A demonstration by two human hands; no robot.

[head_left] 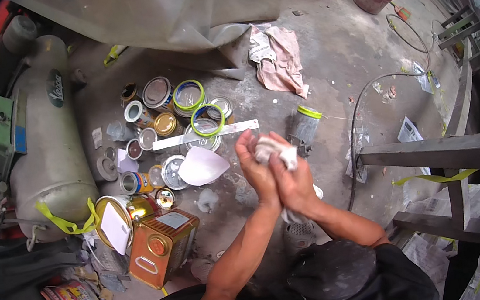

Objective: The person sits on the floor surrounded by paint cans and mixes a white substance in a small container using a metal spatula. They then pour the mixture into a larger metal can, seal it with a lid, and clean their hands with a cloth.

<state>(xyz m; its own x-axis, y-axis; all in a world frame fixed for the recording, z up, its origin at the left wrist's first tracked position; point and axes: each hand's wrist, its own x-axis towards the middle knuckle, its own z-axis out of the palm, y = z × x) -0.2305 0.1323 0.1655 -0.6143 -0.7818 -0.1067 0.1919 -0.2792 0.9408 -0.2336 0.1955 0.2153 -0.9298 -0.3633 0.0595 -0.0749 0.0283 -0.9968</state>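
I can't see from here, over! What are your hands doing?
Left hand and right hand pressed together around a crumpled white rag. Paint cans on floor beyond. Nothing between, over.

Left hand (253, 166) and right hand (294, 179) pressed together around a crumpled white rag (270, 149), above the grey concrete floor (338, 62). Just left of the hands, a white paper cone (200, 166); behind it, a long flat metal ruler (206, 134) laid across a cluster of round open paint tins (179, 106). Further left, a large pale cylindrical compressor tank (49, 146). Near the tank's lower end, a square orange metal can (161, 246). Right of the hands, a clear jar with a green lid (304, 125); beyond, a dark wooden frame (443, 152).
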